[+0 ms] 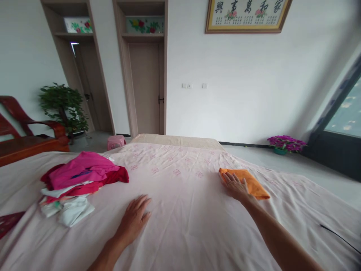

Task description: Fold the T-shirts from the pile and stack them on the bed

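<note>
On the right of the pale, pink-patterned sheet point(180, 199) lies a folded orange garment point(251, 182), a flat, roughly four-sided bundle. My right hand point(235, 184) rests flat on its left part, fingers stretched out and slightly spread. My left hand point(137, 214) is over the sheet, left of the middle, with its fingers extended and nothing in them. A loose heap of clothes point(87, 169) sits to the left beyond that hand, magenta on top, with red and white pieces beneath. What exact garments the heap holds cannot be made out.
A dark red item point(9, 224) lies at the left edge, and a thin black cable point(338, 237) at the right. Around the covered surface stand a wooden armchair point(31, 128), a pink stool point(116, 142), a leafy plant point(63, 107) and a pot of purple flowers point(286, 143).
</note>
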Demonstrator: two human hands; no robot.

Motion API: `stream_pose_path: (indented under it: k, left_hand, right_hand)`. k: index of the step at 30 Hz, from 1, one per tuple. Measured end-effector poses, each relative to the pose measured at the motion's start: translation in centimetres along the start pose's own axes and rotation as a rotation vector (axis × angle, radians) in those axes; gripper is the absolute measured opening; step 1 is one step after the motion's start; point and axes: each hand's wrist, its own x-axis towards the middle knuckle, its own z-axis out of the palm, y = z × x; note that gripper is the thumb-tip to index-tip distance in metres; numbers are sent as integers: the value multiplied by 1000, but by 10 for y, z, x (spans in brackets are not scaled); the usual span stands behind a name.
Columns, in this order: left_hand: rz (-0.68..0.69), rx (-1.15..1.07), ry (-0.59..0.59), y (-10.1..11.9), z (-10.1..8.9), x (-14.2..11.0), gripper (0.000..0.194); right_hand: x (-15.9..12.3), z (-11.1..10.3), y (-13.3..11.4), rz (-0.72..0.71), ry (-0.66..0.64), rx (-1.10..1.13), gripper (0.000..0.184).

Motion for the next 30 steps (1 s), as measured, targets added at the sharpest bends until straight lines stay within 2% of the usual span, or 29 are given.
stream_pose_path:
  k: [2, 4, 7, 9, 11, 14, 17, 19, 22, 26, 28, 30]
  left_hand:
    - [-4, -50, 6, 1, 0, -1, 44]
    - [-19, -115, 30, -1, 2, 0, 44]
    - [-92, -195, 129, -15, -1, 6, 43]
    - [-157, -186, 245, -36, -15, 15, 43]
    - [-225, -108, 373, -64, -42, 24, 42]
    - [-391, 118, 524, -114, -95, 34, 39]
    - [-598, 329, 610, -159, -141, 33, 41]
    - [-720, 377, 536, -183, -161, 28, 46]
    - [-861, 320, 372, -208, -175, 21, 50]
    - [-904, 269, 341, -213, -185, 18, 41]
    - [-952, 173, 405, -205, -191, 21, 37]
    - [-1014, 50, 524, -192, -196, 28, 35]
  right_hand:
    - [-6, -5, -22, 3, 81, 1, 51]
    - [-18, -10, -53, -57, 131, 40, 49]
    - [-42, -14, -104, -165, 57, 144, 49]
    - [-56, -13, -130, -186, -34, 194, 51]
    - [-67, -11, -147, -188, -88, 218, 51]
    - [-73, -9, -156, -188, -90, 225, 51]
    - [-73, -8, -155, -184, -67, 233, 50]
    - [-72, -8, -155, -177, -55, 242, 49]
    - [-71, -8, -155, -170, -45, 252, 49]
    - [-73, -11, -155, -166, -44, 260, 49]
    - [-73, -13, -155, -162, -41, 269, 48]
    - [-74, -14, -155, -158, -38, 271, 48]
